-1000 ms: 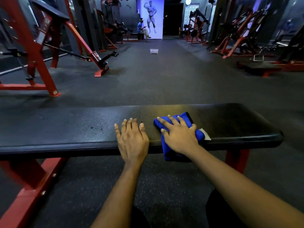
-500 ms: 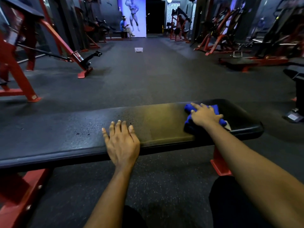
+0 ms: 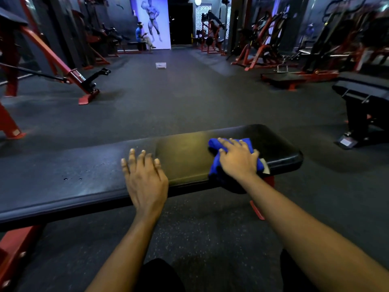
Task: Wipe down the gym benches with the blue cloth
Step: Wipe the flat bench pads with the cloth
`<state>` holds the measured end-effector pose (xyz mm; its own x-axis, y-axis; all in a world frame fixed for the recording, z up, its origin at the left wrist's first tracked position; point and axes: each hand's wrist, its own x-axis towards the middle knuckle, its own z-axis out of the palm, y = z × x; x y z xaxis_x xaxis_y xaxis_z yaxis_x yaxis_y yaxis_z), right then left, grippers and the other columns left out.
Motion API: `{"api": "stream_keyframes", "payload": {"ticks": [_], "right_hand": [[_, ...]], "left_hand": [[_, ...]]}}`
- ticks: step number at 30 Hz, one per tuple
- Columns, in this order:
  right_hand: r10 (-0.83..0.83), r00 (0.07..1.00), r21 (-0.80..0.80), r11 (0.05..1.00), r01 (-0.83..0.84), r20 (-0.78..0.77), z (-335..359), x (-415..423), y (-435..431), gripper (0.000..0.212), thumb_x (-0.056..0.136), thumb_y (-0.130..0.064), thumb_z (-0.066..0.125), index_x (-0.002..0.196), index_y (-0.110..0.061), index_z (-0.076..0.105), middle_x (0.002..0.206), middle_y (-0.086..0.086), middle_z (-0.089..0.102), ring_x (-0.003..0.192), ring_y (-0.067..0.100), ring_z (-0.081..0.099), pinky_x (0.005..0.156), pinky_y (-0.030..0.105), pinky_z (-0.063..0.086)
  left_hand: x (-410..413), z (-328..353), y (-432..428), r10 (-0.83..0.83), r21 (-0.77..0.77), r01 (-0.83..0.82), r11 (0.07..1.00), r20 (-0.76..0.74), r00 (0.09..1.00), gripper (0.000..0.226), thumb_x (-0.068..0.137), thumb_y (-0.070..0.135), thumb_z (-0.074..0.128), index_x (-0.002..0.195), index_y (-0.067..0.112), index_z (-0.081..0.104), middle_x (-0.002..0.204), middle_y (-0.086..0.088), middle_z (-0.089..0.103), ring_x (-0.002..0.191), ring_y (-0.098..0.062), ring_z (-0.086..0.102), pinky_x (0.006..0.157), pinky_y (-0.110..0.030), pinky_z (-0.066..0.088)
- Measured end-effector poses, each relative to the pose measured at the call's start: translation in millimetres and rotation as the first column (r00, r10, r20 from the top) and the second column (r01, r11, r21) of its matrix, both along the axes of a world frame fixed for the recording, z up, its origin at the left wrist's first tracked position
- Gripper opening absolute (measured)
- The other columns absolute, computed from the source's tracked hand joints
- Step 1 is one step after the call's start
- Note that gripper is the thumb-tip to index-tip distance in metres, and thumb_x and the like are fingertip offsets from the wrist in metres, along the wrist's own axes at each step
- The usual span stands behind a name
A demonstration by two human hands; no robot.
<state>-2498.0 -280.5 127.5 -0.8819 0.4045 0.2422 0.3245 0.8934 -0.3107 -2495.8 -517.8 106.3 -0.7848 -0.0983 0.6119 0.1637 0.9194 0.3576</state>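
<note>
1. I see my right hand [image 3: 239, 160] pressed flat on the cloth [image 3: 216, 166], fingers spread over it rather than curled around it; the palm pins it to the pad.
2. The cloth is blue and folded. It sits near the right end of the bench [image 3: 84, 182], and its near part hangs over the front edge.
3. A small white tag [image 3: 265, 167] sticks out from the cloth's right side.
4. My left hand [image 3: 145, 180] lies open, palm down, on the pad near the middle, holding nothing.
5. The two hands are apart, with a shiny strip of pad between them.
6. A few droplets [image 3: 72, 178] sit on the pad left of my left hand.
7. Red frame legs [image 3: 14, 249] support the bench.
</note>
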Motion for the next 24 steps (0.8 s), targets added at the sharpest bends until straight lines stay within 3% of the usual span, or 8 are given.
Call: {"api": "stream_keyframes", "payload": {"ticks": [6,10,12,14,18,21,24], "right_hand": [[-0.166,0.982,-0.135,0.975,0.177,0.086,10.9,-2.5,127.3,0.047,0.101,-0.043,0.038,0.147,-0.043,0.038,0.16,-0.004,0.029,0.149,0.027,0.018,0.113,0.062,0.012],[-0.254,0.942,-0.078,0.958,0.277,0.219,23.5,-26.3,131.5,0.047,0.093,-0.036,0.044,0.14,-0.035,0.044,0.153,0.002,0.037,0.143,0.035,0.026,0.112,0.064,0.019],[-0.172,0.958,-0.026,0.983,0.182,0.23,27.0,-39.7,101.3,0.048,0.09,-0.032,0.047,0.138,-0.032,0.046,0.151,0.003,0.04,0.141,0.035,0.03,0.111,0.063,0.021],[0.021,0.976,-0.011,1.0,-0.019,0.218,26.7,-54.4,59.1,0.049,0.092,-0.03,0.045,0.141,-0.032,0.044,0.153,0.0,0.038,0.142,0.032,0.031,0.111,0.062,0.023],[0.357,0.914,-0.003,0.932,-0.363,0.191,17.7,-68.0,0.3,0.049,0.098,-0.035,0.04,0.147,-0.042,0.036,0.158,-0.006,0.032,0.146,0.028,0.024,0.113,0.062,0.019],[0.372,0.914,-0.076,0.928,-0.364,0.161,17.5,-76.1,38.7,0.047,0.1,-0.043,0.039,0.147,-0.047,0.036,0.161,-0.01,0.028,0.149,0.021,0.021,0.117,0.059,0.016],[0.194,0.964,-0.098,0.979,-0.179,0.18,21.3,-89.5,105.2,0.049,0.098,-0.042,0.042,0.147,-0.046,0.036,0.162,-0.009,0.026,0.149,0.024,0.02,0.114,0.066,0.015]], "left_hand": [[-3.5,-6.5,42.4,-0.05,-0.064,0.051,0.997,0.023,0.998,0.048,0.1,0.031,0.029,0.123,0.005,0.061,0.136,-0.014,0.057,0.141,-0.03,0.034,0.12,-0.049,0.017],[-6.1,-10.3,46.6,0.008,-0.095,-0.005,0.995,0.032,0.999,0.05,0.1,0.033,0.026,0.127,0.005,0.059,0.137,-0.015,0.057,0.141,-0.03,0.035,0.121,-0.049,0.015],[-5.2,-10.8,48.6,0.019,-0.089,-0.016,0.996,0.03,0.999,0.051,0.1,0.034,0.026,0.129,0.006,0.058,0.138,-0.014,0.056,0.141,-0.029,0.035,0.122,-0.048,0.015],[-5.8,-10.3,50.7,0.03,-0.086,-0.028,0.996,0.026,0.999,0.052,0.1,0.034,0.025,0.129,0.005,0.057,0.138,-0.014,0.056,0.14,-0.029,0.036,0.122,-0.046,0.015],[-8.2,-12.2,49.3,0.051,-0.109,-0.048,0.993,0.024,0.998,0.054,0.099,0.033,0.025,0.129,0.004,0.059,0.138,-0.014,0.056,0.14,-0.03,0.037,0.122,-0.041,0.012],[-8.9,-12.1,49.6,0.048,-0.092,-0.046,0.995,0.017,0.999,0.055,0.098,0.034,0.025,0.129,0.003,0.06,0.139,-0.015,0.056,0.139,-0.029,0.038,0.122,-0.04,0.012],[-8.6,-13.5,50.0,0.048,-0.092,-0.046,0.995,0.017,0.999,0.055,0.099,0.034,0.025,0.129,0.004,0.06,0.139,-0.014,0.056,0.139,-0.029,0.039,0.121,-0.039,0.013]]}}
